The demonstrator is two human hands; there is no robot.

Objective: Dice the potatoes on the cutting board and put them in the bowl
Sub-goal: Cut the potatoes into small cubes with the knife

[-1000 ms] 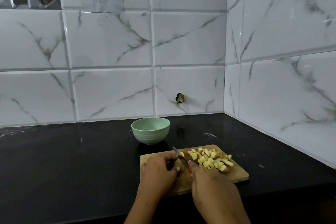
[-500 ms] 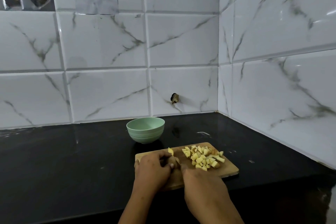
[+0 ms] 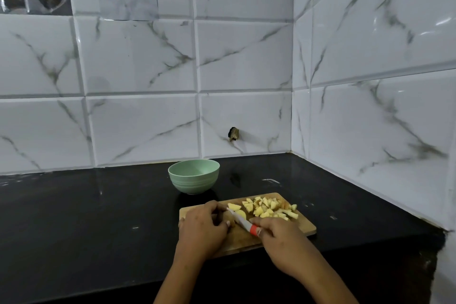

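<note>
A person's right hand (image 3: 278,237) grips a red-collared knife (image 3: 240,221), its blade angled across the cutting board (image 3: 303,228). The left hand (image 3: 204,227) curls its fingers round an uncut potato piece (image 3: 229,216). Clean work here probably means fingertips tucked back from the edge and even cuts. Diced potatoes (image 3: 269,208) lie heaped just beyond, and the green bowl (image 3: 193,176) sits empty behind on the dark surface (image 3: 98,217).

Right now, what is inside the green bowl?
The bowl shows nothing on its visible inner wall; its near rim hides the bottom. The diced potatoes lie on the cutting board.
</note>
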